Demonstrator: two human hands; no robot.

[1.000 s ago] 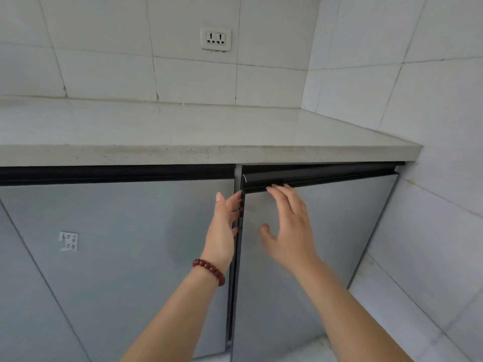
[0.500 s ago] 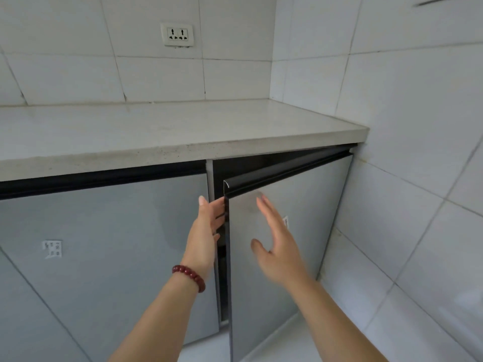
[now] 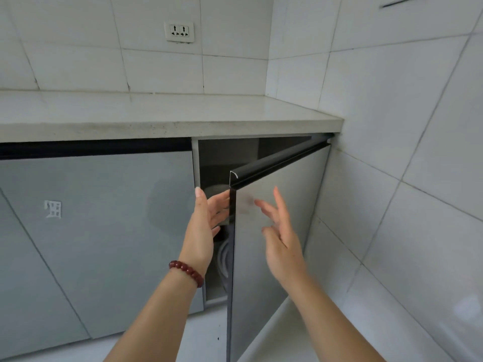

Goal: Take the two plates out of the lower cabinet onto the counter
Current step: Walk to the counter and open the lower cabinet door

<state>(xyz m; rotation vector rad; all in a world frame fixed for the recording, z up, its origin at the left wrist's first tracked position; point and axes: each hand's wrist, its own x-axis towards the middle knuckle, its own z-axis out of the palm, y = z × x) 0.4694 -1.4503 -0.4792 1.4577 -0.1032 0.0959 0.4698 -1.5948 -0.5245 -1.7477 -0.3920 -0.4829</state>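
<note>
The right lower cabinet door (image 3: 277, 226) stands partly swung out, its black top handle strip slanting toward me. My left hand (image 3: 209, 220), with a red bead bracelet on the wrist, has its fingertips hooked on the door's free edge. My right hand (image 3: 281, 239) hovers with spread fingers in front of the door panel, not touching it. Through the gap, pale rounded plate rims (image 3: 223, 257) show in the dark cabinet interior (image 3: 224, 158), mostly hidden by the door and my left hand. The white stone counter (image 3: 162, 113) above is bare.
The left cabinet door (image 3: 104, 231) is closed. Tiled walls enclose the corner, with the right wall (image 3: 405, 178) close beside the open door. A wall socket (image 3: 179, 31) sits above the counter. The floor (image 3: 198, 335) below is light tile.
The right cabinet door has swung farther out, widening the gap. My left hand stayed on its edge; my right hand came off the door front and drifted right.
</note>
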